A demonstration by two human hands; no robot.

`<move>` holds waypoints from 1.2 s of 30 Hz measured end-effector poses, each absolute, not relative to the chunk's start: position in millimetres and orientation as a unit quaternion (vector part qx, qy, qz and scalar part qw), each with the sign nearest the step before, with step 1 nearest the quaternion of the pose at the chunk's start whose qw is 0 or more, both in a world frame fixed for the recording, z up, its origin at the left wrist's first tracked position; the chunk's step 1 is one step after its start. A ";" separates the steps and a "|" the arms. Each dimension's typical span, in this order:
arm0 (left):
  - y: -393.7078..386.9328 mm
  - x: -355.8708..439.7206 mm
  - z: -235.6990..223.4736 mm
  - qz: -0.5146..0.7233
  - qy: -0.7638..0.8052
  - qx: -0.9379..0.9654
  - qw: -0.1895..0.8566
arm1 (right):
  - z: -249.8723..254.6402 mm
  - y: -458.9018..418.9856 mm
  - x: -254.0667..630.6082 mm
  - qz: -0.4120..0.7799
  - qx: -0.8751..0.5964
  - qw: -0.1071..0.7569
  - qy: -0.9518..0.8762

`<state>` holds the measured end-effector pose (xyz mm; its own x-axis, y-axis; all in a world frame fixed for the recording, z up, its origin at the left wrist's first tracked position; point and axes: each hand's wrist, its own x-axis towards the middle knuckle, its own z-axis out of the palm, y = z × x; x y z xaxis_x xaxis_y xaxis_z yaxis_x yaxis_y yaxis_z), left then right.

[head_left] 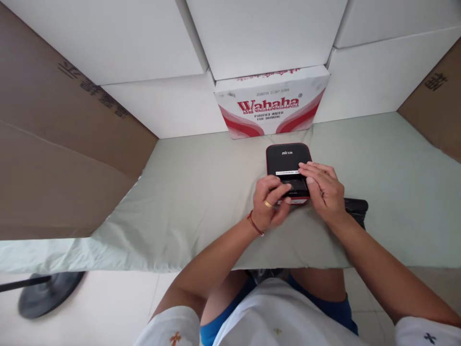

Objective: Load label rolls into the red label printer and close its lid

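One bare left hand (267, 201), fingers bent, rests a fingertip on the near part of a black, rounded-rectangular device (286, 162) with red edges; whether it pinches anything cannot be told. The bare right hand (326, 190) lies with fingers extended along the device's right side. Beside the right wrist, partly hidden, lies a shiny black object (357, 206). Pale green cloth (205, 202) spreads beneath, and beyond both hands stands a white-and-red cardboard Wahaha carton (270, 124).
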<state>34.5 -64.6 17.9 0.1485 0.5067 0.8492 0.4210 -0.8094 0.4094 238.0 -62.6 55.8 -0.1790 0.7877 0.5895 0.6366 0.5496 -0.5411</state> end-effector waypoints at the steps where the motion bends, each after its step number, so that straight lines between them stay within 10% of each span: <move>1: -62.4 31.2 17.1 0.597 0.329 0.728 0.075 | 53.9 -63.6 237.5 0.084 -0.459 0.451 -0.760; 11: -29.0 21.0 10.5 0.600 0.308 0.488 0.554 | 51.2 -80.5 242.4 0.053 -0.390 0.493 -0.776; 30: -22.0 21.4 2.3 0.597 0.269 0.417 0.631 | 68.4 -75.3 243.5 0.068 -0.276 0.493 -0.822; 36: -16.5 26.9 -0.1 0.627 0.295 0.360 0.625 | 130.0 -38.0 244.3 0.181 -0.449 0.243 -0.841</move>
